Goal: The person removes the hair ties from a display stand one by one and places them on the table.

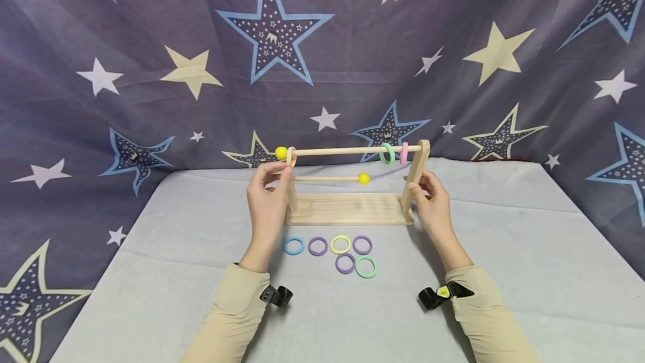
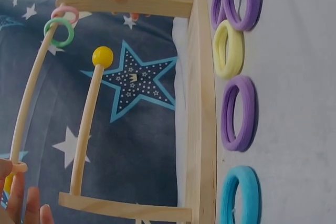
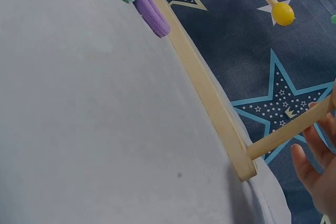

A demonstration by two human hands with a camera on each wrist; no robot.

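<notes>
A wooden stand (image 1: 347, 214) has two posts and two rods, each rod tipped with a yellow ball. At the upper rod's left end, my left hand (image 1: 269, 189) pinches a beige hair tie (image 2: 20, 167) encircling the rod just inside the ball. My right hand (image 1: 432, 200) grips the taller right post (image 1: 416, 175), thumb in front and fingers behind. Near that post, a green hair tie (image 1: 387, 153) and a pink hair tie (image 1: 404, 153) hang on the upper rod. The lower rod (image 1: 327, 178) carries no hair tie.
On the grey cloth before the stand lie several hair ties: a blue one (image 1: 293, 246), a yellow one (image 1: 340, 244), a green one (image 1: 366, 266) and purple ones (image 1: 318, 246). A star-patterned curtain (image 1: 322, 60) hangs behind.
</notes>
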